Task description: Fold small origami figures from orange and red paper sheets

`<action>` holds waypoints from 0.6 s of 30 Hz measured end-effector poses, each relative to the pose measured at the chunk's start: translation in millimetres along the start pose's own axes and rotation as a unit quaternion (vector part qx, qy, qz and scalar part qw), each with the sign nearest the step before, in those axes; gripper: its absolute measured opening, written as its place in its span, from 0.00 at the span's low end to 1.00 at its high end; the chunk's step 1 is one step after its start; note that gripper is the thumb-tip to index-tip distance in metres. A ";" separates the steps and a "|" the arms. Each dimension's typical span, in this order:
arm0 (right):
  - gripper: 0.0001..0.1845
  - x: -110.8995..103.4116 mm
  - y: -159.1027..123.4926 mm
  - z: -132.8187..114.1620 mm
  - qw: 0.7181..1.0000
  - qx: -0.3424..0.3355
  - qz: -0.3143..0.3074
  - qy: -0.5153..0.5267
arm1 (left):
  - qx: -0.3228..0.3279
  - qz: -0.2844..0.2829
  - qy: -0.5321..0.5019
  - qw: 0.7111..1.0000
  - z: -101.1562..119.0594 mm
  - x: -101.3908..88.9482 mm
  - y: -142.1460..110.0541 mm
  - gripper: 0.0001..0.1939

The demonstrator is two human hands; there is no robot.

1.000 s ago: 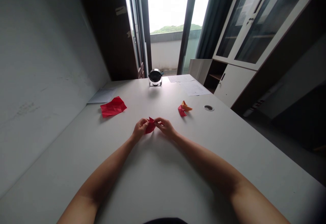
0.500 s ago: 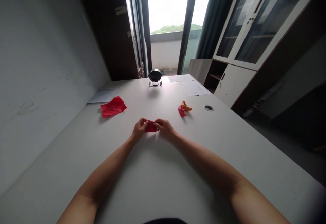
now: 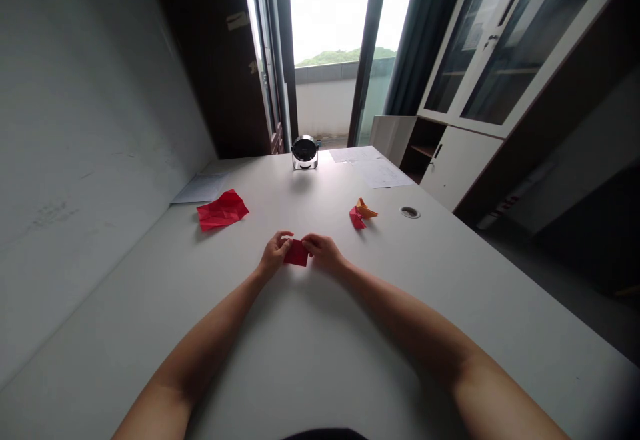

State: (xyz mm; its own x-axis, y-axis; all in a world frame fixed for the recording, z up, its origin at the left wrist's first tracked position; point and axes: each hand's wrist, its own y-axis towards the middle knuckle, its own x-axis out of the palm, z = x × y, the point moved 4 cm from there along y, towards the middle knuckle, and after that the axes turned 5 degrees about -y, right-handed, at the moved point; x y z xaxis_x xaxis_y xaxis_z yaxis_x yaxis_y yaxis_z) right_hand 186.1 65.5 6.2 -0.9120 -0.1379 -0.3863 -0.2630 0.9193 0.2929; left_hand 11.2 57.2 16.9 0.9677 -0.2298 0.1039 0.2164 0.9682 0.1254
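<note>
A small folded piece of red paper (image 3: 297,254) is between my two hands, just above or on the white table. My left hand (image 3: 275,252) pinches its left edge with the thumb in front, while the index finger sticks out above it. At the upper right corner, my right hand (image 3: 323,249) grips the paper between thumb and fingers. The fingers behind the paper are partly hidden. Farther left lies a creased sheet of red paper (image 3: 223,211). To the right sits a folded paper figure (image 3: 361,215) in red and orange.
The white table (image 3: 295,373) runs up to a wall on the left. A round dark device on a stand (image 3: 305,152) is at its far end. Papers lie at the back right (image 3: 383,174) and back left (image 3: 199,189). A round cable hole (image 3: 410,213) is near the right edge.
The small red paper has tilted, its lower right corner now reaching lower, and more of its face shows. My left index finger has lifted away from it. The other things stay put.
</note>
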 end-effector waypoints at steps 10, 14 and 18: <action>0.12 -6.5 -2.3 -10.6 0.997 -0.010 0.071 -0.037 | 0.024 -0.043 0.089 0.995 1.6 -0.4 1.1 0.17; 0.09 -17.2 -3.9 -20.5 0.985 -0.041 0.150 -0.073 | 0.028 0.004 0.082 0.996 -1.2 -7.0 3.6 0.17; 0.07 -22.7 -5.0 -25.0 0.978 -0.050 0.175 -0.101 | 0.026 0.039 0.031 0.998 -3.1 -12.2 6.8 0.16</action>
State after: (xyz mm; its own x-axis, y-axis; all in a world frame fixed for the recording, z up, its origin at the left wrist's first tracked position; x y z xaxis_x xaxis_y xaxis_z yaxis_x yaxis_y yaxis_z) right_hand 200.3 54.7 35.4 -0.8731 0.2638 -0.4100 0.0149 0.8550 0.5184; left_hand 1.3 66.9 13.5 0.9879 -0.1453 0.0539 0.1342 0.9760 0.1714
